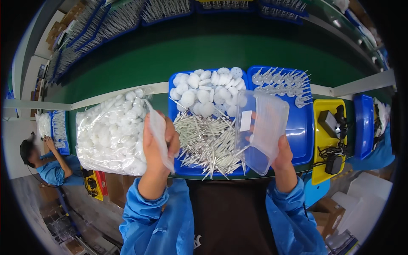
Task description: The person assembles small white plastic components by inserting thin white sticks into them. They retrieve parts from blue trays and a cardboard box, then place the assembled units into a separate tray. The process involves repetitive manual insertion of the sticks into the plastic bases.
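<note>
Green conveyor belt (pixel 204 46) ran across workbench, white rail (pixel 119 98) along near edge. Blue trays (pixel 106 23) of white parts lined far side. Cardboard boxes (pixel 335 210) sat on floor at right. Another worker (pixel 44 163) sat at left.

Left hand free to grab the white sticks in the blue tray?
Probably not yet: the left hand already grips a clear plastic bag. The white sticks lie uncovered just beside it in the blue tray.
</note>
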`<state>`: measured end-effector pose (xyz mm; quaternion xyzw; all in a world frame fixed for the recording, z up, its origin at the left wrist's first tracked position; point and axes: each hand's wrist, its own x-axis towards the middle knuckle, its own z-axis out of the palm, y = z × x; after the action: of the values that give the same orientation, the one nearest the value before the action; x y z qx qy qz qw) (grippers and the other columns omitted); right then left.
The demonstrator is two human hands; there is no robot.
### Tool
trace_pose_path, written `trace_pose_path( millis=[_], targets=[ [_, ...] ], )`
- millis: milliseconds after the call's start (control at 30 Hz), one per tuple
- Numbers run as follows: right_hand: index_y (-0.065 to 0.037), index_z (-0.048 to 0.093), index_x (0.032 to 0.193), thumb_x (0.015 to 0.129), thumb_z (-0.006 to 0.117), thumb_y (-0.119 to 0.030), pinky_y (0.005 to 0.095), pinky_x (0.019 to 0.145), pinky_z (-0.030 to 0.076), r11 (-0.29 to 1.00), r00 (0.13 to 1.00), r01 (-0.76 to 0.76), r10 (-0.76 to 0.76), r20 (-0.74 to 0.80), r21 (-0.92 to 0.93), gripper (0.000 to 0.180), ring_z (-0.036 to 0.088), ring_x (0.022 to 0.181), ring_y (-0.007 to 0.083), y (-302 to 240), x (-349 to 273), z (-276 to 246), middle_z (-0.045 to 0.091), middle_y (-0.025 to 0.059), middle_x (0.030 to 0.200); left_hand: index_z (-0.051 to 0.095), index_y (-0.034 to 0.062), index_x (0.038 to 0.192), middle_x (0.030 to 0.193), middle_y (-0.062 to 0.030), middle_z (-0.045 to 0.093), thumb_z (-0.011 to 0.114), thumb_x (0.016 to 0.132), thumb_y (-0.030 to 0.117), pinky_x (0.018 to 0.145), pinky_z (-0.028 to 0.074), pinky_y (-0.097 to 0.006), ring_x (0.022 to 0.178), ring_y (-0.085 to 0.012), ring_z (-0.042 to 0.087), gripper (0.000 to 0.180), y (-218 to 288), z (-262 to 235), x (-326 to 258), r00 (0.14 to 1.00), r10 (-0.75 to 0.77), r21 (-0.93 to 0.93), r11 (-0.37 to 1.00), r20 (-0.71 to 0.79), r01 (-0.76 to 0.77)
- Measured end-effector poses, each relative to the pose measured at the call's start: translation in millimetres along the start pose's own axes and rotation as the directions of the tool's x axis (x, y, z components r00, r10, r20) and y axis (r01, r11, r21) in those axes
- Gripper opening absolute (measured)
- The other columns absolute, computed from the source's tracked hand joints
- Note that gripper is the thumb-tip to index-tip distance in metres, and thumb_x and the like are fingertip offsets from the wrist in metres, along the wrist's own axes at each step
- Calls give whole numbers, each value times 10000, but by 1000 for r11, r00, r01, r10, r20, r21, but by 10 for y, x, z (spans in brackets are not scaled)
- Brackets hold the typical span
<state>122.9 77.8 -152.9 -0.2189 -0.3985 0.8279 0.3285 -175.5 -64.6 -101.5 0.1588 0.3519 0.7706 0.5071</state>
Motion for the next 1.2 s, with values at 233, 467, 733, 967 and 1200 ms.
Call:
trace_pose_path(
  millis=[233, 467, 733, 967, 1200],
  targets=[
    [17, 219, 1726, 999, 714, -621, 504, 1197, 481, 985, 999, -54, 55, -2, 162, 1087, 553, 1458, 351, 29, 83, 118, 390, 251, 1726, 697, 95, 1096, 751, -25, 560, 725, 1018, 390, 510, 403, -312, 560, -177, 532, 306, -156, 103, -160, 926, 109, 864, 333, 362, -377],
    [30, 193, 1728, 973, 745, -636, 509, 1225, 455, 993, 994, 55, -44, -102, 104, 1147, 528, 1494, 366, -23, 30, 384, 371, 267, 1731, 750, 93, 1039, 792, -77, 682, 876, 903, 348, 590, 552, -397, 675, -270, 715, 315, -378, 618, -173, 910, -73, 883, -222, 408, -414],
    [-7, 207, 1734, 965, 768, -623, 504, 1252, 421, 990, 997, 8, 4, -81, 143, 1134, 485, 1537, 361, -28, -110, 196, 376, 235, 1731, 769, 104, 1204, 930, -111, 795, 842, 911, 156, 679, 609, -413, 780, -330, 773, 307, -71, 441, -199, 912, -232, 937, -4, 338, -348],
    [-17, 221, 1736, 932, 800, -627, 493, 1261, 403, 991, 998, 4, 4, -61, 131, 1163, 457, 1556, 336, 69, -76, 246, 411, 200, 1704, 469, 202, 1660, 769, -132, 732, 783, 845, 137, 621, 583, -462, 702, -362, 745, 876, 7, 601, -178, 724, -557, 859, -36, 407, -511],
    [-26, 220, 1747, 931, 806, -598, 476, 1290, 340, 1000, 999, -27, 27, 22, 6, 1156, 407, 1581, 300, 17, -102, 261, 419, 178, 1703, 207, 214, 1781, 624, -141, 639, 709, 818, 94, 577, 551, -511, 606, -396, 696, 1093, -18, 747, -8, 517, -820, 848, -75, 247, -525]
  ],
)
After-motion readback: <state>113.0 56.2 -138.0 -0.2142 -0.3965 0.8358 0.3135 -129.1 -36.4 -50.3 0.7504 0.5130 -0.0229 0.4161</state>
